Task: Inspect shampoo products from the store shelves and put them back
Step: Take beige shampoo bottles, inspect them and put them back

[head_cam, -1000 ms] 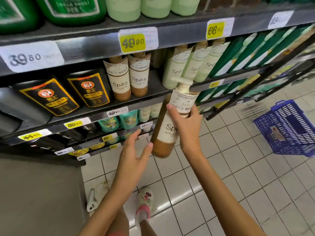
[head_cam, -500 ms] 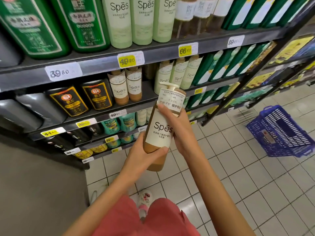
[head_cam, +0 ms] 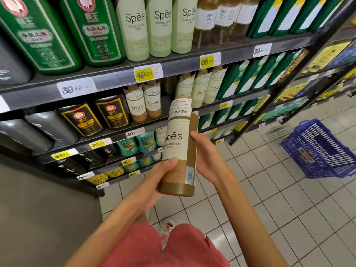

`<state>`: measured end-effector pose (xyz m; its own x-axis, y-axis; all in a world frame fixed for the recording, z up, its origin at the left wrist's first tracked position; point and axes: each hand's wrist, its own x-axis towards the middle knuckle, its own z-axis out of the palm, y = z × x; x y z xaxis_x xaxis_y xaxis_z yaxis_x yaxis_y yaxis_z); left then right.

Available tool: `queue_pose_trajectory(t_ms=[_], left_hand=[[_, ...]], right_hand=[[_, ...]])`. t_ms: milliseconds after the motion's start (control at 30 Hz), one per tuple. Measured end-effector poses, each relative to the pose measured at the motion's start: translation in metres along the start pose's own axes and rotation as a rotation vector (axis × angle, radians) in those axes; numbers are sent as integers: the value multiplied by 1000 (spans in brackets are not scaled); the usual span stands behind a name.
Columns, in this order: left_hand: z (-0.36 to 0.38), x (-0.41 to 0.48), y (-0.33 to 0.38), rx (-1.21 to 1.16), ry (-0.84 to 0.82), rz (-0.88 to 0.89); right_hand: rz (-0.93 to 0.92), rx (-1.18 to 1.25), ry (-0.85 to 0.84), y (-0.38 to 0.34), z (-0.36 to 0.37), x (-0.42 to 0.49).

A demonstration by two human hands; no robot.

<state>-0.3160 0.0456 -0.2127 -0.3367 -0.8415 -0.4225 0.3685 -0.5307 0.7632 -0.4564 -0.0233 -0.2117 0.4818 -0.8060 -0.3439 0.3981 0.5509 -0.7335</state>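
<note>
- The tall brown plastic shampoo bottle with a cream "Spēs" label [head_cam: 180,147] is off the shelf. Both hands hold it in front of the person's body, nearly upright, with the label facing the head. I judge this a reading pose.
- The left hand [head_cam: 154,182] grasps the bottle low down, thumb across the label's lower edge and palm under the left side, probably to carry the weight.
- The right hand [head_cam: 207,160] wraps the right flank higher up, thumb on the front edge and fingers hidden behind, seemingly to steady the bottle.
- Above and beyond both hands, two matching brown bottles [head_cam: 143,105] stand on the dark metal shelf [head_cam: 119,137]. The dark gap to their right is likely the return slot.
- A blue plastic basket [head_cam: 319,151] rests on the pale tiled floor [head_cam: 269,189], well to the right of the right hand.
</note>
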Motion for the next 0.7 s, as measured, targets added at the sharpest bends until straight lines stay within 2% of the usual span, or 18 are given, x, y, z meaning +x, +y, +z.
queue_pose_trajectory(t_ms=[100, 167, 267, 333, 400, 467, 600, 700], left_hand=[[-8, -1, -4, -35, -3, 3], [-13, 0, -9, 128, 78, 30], [-13, 7, -17, 567, 212, 93], [-10, 15, -26, 645, 297, 106], [-7, 20, -32, 629, 361, 96], [-10, 20, -32, 532, 331, 59], [-11, 7, -19, 174, 46, -18], [-7, 2, -13, -54, -78, -69]], right_hand=[[-26, -38, 45, 7, 2, 1], [-52, -75, 113, 12, 4, 3], [-75, -295, 414, 18, 10, 9], [-78, -486, 592, 22, 14, 16], [-66, -517, 634, 26, 13, 17], [-17, -416, 548, 24, 6, 11], [128, -48, 170, 15, -9, -4], [109, 147, 64, 17, -16, -7]])
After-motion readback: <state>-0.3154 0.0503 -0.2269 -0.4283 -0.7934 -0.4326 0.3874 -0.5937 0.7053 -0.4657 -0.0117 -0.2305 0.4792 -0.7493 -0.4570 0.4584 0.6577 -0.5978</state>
